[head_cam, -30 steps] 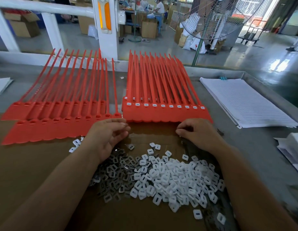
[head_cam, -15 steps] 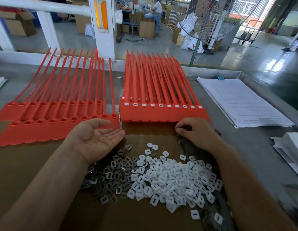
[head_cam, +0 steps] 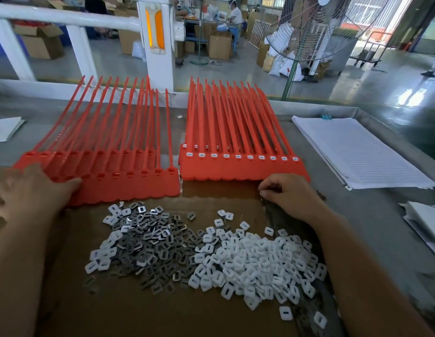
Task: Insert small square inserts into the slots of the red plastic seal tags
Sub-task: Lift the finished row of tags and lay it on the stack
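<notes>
We're at the counter (head_cam: 372, 229) with two sheets of red tags. The left grip (head_cam: 34, 190) lies flat with its fingers spread on the heads of the left tags (head_cam: 124, 186), though it's blurred. The slots just beyond its fingertips are empty. The right grip (head_cam: 291, 198) is curled, with its fingertips (head_cam: 266, 192) bunched together on the cardboard (head_cam: 163, 312). Whether it's pinching an insert we cannot tell. Just beyond it are the right tags (head_cam: 235, 170), which already have a white square in every front slot.

Between the two grips, on the side nearer us, lie the white inserts (head_cam: 260, 261), and the grey metal pieces (head_cam: 148, 242) lie toward the left grip. The two heaps run into each other in the middle.

Here's what we'd worry about:
- **Wrong piece:** a quick reach into that mixed middle could bring up the wrong kind, or two stuck together.
- **Sheet sliding:** the left sheet looks light, so if the flat grip lets up while a square is pushed in, the sheet could slide and the square could sit crooked.
- **Scattered heap:** the right forearm is low over the white heap, and a careless sweep could push pieces off the cardboard toward the paper stack (head_cam: 357, 154).
</notes>
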Tool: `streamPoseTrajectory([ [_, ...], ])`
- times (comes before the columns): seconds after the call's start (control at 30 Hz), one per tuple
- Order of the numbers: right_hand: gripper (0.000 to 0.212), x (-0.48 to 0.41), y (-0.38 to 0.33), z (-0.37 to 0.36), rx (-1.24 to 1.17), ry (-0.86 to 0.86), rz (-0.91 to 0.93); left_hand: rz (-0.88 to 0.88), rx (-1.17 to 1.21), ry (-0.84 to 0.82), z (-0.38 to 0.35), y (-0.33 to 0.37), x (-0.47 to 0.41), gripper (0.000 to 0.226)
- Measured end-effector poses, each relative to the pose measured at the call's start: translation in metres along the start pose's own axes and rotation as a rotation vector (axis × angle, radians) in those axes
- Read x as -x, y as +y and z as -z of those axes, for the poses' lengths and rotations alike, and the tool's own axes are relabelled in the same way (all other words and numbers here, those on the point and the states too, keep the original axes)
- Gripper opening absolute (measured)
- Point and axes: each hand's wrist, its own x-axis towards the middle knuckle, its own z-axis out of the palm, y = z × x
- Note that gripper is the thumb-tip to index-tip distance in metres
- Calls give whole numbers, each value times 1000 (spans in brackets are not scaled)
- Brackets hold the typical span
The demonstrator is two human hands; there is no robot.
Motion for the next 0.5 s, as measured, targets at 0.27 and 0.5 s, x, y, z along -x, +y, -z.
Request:
streamPoseTrajectory([
  [0.27, 13, 4, -3, -1, 7, 7, -33, -22, 14, -32, -11, 16, -5, 58],
  [0.5, 9, -4, -39, -5, -2, 40, 59, -667, 11, -284, -8, 84, 56, 67],
])
